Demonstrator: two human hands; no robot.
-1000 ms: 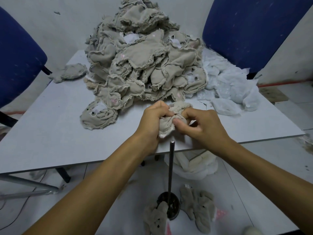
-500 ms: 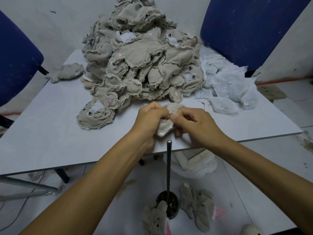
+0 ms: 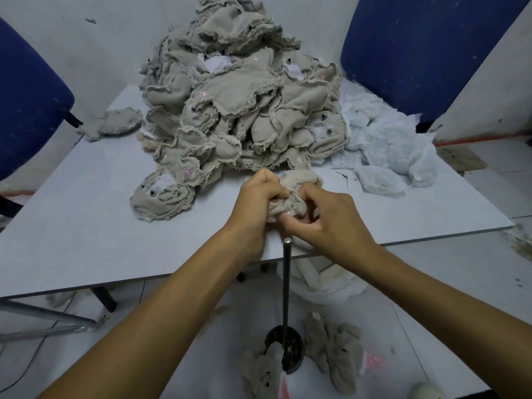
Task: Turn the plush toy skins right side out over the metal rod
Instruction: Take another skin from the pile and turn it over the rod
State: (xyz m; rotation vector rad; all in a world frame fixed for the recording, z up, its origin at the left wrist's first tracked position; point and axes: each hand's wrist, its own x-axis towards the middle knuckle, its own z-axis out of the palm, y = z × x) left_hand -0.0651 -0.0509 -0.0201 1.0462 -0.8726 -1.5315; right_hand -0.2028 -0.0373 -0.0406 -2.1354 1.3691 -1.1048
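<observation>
1. The left hand (image 3: 259,197) had its fingers (image 3: 269,182) curled tight into a bunched plush toy skin (image 3: 293,194), gripping its left side.
2. The right hand (image 3: 331,217) pinched the same skin from the right, fingers (image 3: 302,226) curled under the fabric.
3. The skin was held between both sets of fingers, just above the near edge of the surface (image 3: 86,226).
4. The tip of the metal rod (image 3: 286,272) stood just below the fingers, not touching the skin.
5. Beyond the fingers, a pile of skins (image 3: 239,110) lay on the surface.
6. Below them, beside the rod's base, two plush toys (image 3: 334,352) lay on the floor.
</observation>
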